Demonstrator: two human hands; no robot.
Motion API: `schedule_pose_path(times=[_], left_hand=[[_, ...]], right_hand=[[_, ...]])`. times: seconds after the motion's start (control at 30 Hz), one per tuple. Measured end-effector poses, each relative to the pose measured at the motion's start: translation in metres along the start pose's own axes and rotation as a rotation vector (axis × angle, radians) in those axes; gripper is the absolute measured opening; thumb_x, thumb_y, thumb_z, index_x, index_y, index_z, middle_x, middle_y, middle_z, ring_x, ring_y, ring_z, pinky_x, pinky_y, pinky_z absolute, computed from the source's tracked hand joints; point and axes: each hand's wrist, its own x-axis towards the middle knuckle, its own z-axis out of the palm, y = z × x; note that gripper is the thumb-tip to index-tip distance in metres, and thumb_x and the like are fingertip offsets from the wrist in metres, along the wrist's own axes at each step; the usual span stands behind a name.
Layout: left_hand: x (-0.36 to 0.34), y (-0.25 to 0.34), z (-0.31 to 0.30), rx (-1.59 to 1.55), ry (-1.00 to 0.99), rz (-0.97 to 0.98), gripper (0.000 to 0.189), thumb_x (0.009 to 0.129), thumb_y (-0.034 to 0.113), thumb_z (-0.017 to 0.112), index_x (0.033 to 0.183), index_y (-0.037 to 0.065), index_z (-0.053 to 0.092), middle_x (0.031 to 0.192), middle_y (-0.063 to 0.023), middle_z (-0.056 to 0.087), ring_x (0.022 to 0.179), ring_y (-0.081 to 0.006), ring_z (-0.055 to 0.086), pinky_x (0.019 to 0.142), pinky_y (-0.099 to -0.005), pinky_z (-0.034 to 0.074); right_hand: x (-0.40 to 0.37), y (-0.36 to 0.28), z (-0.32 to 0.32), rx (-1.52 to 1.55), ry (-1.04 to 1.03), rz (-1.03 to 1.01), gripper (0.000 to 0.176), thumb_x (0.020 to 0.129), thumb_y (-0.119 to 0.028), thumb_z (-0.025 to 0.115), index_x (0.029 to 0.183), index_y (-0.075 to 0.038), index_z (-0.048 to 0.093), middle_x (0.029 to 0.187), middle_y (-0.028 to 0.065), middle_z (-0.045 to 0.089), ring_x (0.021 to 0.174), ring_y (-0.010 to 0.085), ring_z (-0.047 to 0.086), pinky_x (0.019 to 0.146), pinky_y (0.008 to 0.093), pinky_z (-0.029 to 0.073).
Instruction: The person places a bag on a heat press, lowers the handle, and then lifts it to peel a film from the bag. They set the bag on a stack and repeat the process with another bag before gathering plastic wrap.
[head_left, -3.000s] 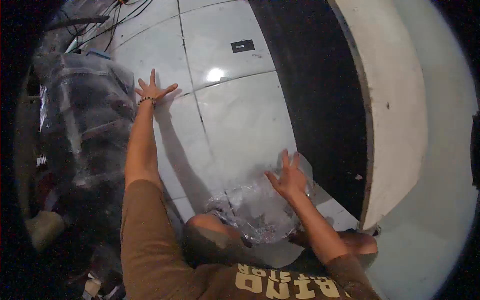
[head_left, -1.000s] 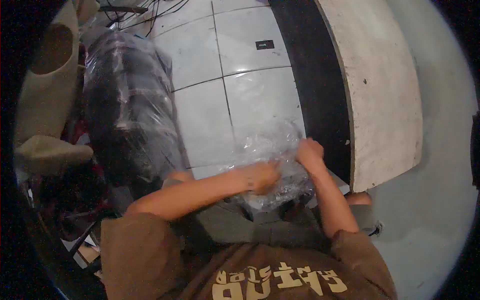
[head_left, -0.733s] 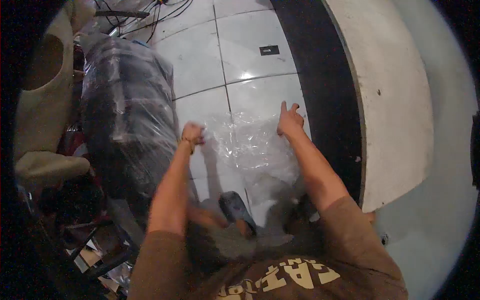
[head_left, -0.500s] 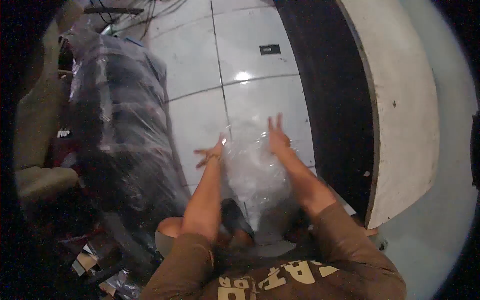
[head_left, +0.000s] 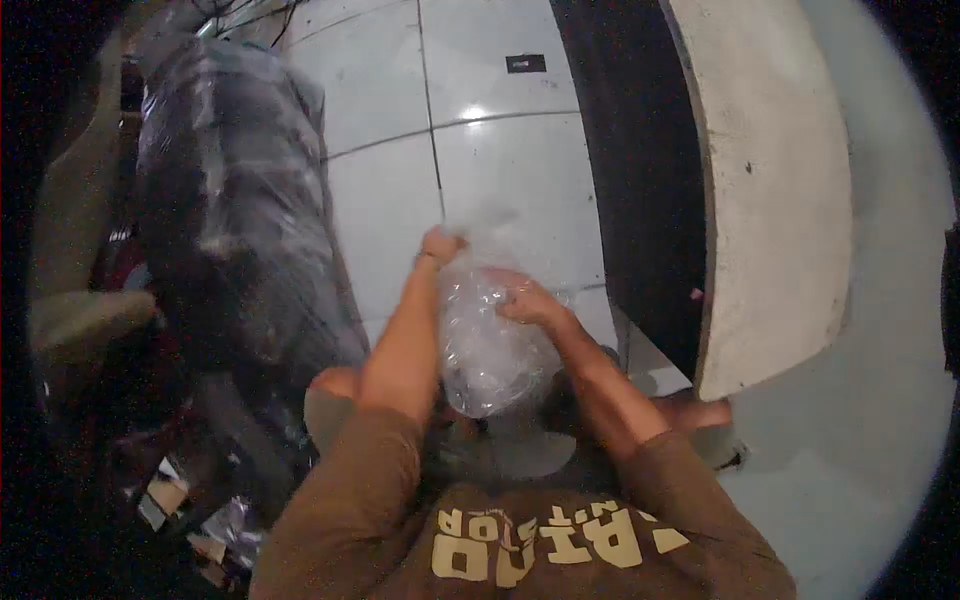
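A clear, shiny plastic bag [head_left: 490, 355] with a whitish look bulges between my forearms, in front of my body. What is inside it, if anything, I cannot make out. My left hand [head_left: 442, 245] is closed at the bag's far end, where loose plastic is blurred by motion. Against the bag's right side, my right hand [head_left: 528, 302] has its fingers bent round the plastic, partly hidden by it.
On the left lies a long dark bundle [head_left: 260, 190] wrapped in clear film. A black-sided block with a pale top [head_left: 775, 190] stands on the right. Beyond, a small black card [head_left: 526, 64] lies on white floor tiles [head_left: 370, 110]. Scraps [head_left: 165, 495] litter the lower left.
Both hands had spread fingers beside the bag; now they are closed on it. My left hand has moved farther out, my right hand inward. The bag looks rounder and more gathered.
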Motion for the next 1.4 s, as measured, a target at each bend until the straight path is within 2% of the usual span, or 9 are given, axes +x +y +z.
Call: schedule_pose_path(times=[0.13,0.4,0.67,0.93,1.03,1.13,1.2,1.3,1.4], left_hand=[[-0.065,0.036,-0.117,-0.308,0.323,0.030,0.034,0.081,0.029,0.072,0.104,0.004,0.070,0.099,-0.0130,0.071,0.092,-0.0266,0.066,0.082,-0.0380,0.052],[-0.354,0.266,-0.253,-0.502,1.178,0.568,0.016,0.085,0.013,0.060,0.099,0.005,0.064,0.116,-0.0112,0.063,0.115,-0.0275,0.055,0.102,-0.0397,0.041],[-0.390,0.235,0.017,-1.190,0.290,0.304,0.033,0.080,0.016,0.062,0.110,0.000,0.060,0.119,-0.0173,0.061,0.113,-0.0282,0.058,0.099,-0.0433,0.044],[-0.481,0.307,-0.096,-0.894,0.357,-0.058,0.050,0.088,0.025,0.064,0.131,0.003,0.053,0.133,-0.0215,0.056,0.125,-0.0325,0.053,0.106,-0.0415,0.041],[-0.532,0.308,-0.171,-0.145,-0.129,0.009,0.051,0.088,0.029,0.067,0.127,-0.002,0.060,0.136,-0.0237,0.056,0.128,-0.0353,0.052,0.108,-0.0420,0.041],[-0.598,0.263,-0.276,-0.743,-0.435,0.130,0.029,0.084,0.014,0.073,0.109,-0.001,0.071,0.113,-0.0171,0.071,0.110,-0.0230,0.065,0.096,-0.0350,0.051],[-0.584,0.181,-0.304,-0.592,0.089,-0.182,0.021,0.082,0.011,0.072,0.098,-0.003,0.073,0.096,-0.0080,0.075,0.088,-0.0136,0.068,0.075,-0.0292,0.054],[-0.466,-0.073,-0.256,-0.289,1.228,-0.286,0.066,0.080,0.035,0.074,0.135,0.004,0.053,0.128,-0.0275,0.059,0.117,-0.0386,0.059,0.095,-0.0470,0.049],[-0.408,-0.143,-0.213,-0.095,1.428,-0.216,0.064,0.083,0.040,0.070,0.135,0.007,0.053,0.129,-0.0300,0.057,0.117,-0.0442,0.057,0.096,-0.0484,0.048]], right_hand=[[-0.071,-0.072,-0.028,-0.241,0.701,0.301,0.057,0.079,-0.015,0.067,0.134,-0.002,0.053,0.130,0.0215,0.057,0.120,0.0363,0.055,0.102,0.0437,0.045],[-0.129,-0.122,-0.064,0.441,0.475,0.588,0.035,0.091,-0.031,0.056,0.103,0.000,0.066,0.123,0.0172,0.058,0.113,0.0304,0.055,0.092,0.0417,0.045],[-0.201,-0.297,-0.127,1.213,0.196,0.327,0.038,0.095,-0.040,0.059,0.119,-0.011,0.060,0.125,0.0036,0.061,0.104,0.0186,0.057,0.091,0.0379,0.047],[-0.284,-0.367,-0.095,1.013,0.219,0.465,0.036,0.101,-0.035,0.052,0.122,-0.005,0.056,0.131,0.0140,0.061,0.111,0.0231,0.059,0.097,0.0375,0.047],[-0.253,-0.406,-0.113,1.004,0.287,0.442,0.035,0.097,-0.039,0.054,0.111,-0.008,0.061,0.116,0.0073,0.065,0.092,0.0188,0.061,0.077,0.0317,0.050],[-0.233,-0.426,-0.108,0.988,0.190,0.548,0.035,0.097,-0.039,0.054,0.110,-0.007,0.061,0.116,0.0095,0.067,0.082,0.0182,0.062,0.067,0.0296,0.051],[-0.225,-0.409,-0.101,0.867,0.106,0.518,0.031,0.098,-0.039,0.053,0.104,-0.009,0.055,0.125,0.0119,0.064,0.091,0.0180,0.060,0.079,0.0296,0.048],[-0.219,-0.383,-0.076,0.711,0.126,0.454,0.031,0.094,-0.036,0.062,0.095,-0.010,0.047,0.135,0.0153,0.060,0.102,0.0171,0.056,0.093,0.0292,0.041],[-0.209,-0.353,-0.063,0.597,0.087,0.352,0.036,0.084,-0.012,0.076,0.087,-0.010,0.041,0.139,0.0197,0.055,0.103,0.0163,0.054,0.096,0.0305,0.040]])
